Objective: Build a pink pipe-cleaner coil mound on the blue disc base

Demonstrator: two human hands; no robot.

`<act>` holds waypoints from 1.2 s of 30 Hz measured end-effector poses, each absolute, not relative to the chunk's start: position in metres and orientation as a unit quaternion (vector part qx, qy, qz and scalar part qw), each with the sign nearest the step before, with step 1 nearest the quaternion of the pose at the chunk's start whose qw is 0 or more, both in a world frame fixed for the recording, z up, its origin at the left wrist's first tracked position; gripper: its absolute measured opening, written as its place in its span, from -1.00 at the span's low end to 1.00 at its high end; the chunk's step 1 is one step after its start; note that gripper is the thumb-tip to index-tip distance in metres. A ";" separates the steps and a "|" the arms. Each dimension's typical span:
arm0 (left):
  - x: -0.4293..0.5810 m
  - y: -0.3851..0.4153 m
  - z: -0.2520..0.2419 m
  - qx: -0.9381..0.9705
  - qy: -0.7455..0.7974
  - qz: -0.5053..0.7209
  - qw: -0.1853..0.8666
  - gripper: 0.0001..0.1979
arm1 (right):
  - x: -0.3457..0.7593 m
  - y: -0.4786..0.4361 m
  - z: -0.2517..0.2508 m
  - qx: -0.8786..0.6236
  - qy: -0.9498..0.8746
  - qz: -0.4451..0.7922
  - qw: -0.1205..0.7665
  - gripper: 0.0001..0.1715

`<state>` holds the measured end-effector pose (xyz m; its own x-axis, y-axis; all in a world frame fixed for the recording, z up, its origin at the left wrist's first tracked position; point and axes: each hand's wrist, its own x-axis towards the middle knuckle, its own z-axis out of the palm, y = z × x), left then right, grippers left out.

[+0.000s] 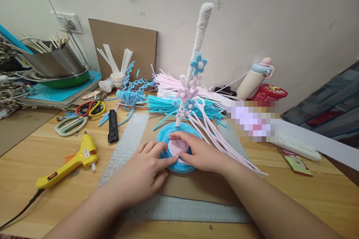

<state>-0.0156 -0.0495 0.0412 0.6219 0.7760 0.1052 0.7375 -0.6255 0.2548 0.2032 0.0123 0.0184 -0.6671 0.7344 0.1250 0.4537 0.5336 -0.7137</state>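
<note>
A round blue pipe-cleaner disc (171, 134) lies on a brown cardboard sheet (202, 185). In its middle sits a pink spiral coil (177, 146). A tall white fuzzy stem (199, 37) with blue and pink flowers rises from the disc's far edge. My left hand (146, 171) presses on the disc's near left side, fingers curled, thumb tip at the coil. My right hand (196, 151) lies over the right side, fingers bent round the pink coil. Both hands pinch at the coil.
A yellow glue gun (70, 162) lies at the left with its cord. Scissors (89, 109), a black cutter (112, 130), piles of blue (179, 106) and pink pipe cleaners (171, 82), a steel pot (53, 61), a bottle (254, 78) and a red tin (270, 92) stand behind. A cutting mat (126, 145) lies beneath.
</note>
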 end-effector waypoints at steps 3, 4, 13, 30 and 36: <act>-0.013 -0.051 0.041 0.901 0.408 0.120 0.086 -0.50 | 0.204 0.011 0.022 -0.345 -0.854 0.336 0.198 -0.30; -0.013 -0.052 0.041 0.904 0.400 0.127 0.087 -0.49 | 0.204 0.011 0.022 -0.341 -0.856 0.336 0.197 -0.29; -0.012 -0.051 0.038 0.904 0.392 0.124 0.116 -0.45 | 0.213 0.004 0.029 -0.329 -0.874 0.305 0.188 -0.20; -0.014 -0.047 0.035 0.903 0.398 0.118 0.111 -0.50 | 0.223 -0.020 0.033 -0.491 -0.810 0.269 0.176 -0.75; -0.012 -0.048 0.035 0.904 0.398 0.120 0.095 -0.52 | 0.225 -0.010 0.030 -0.506 -0.788 0.306 0.171 -0.74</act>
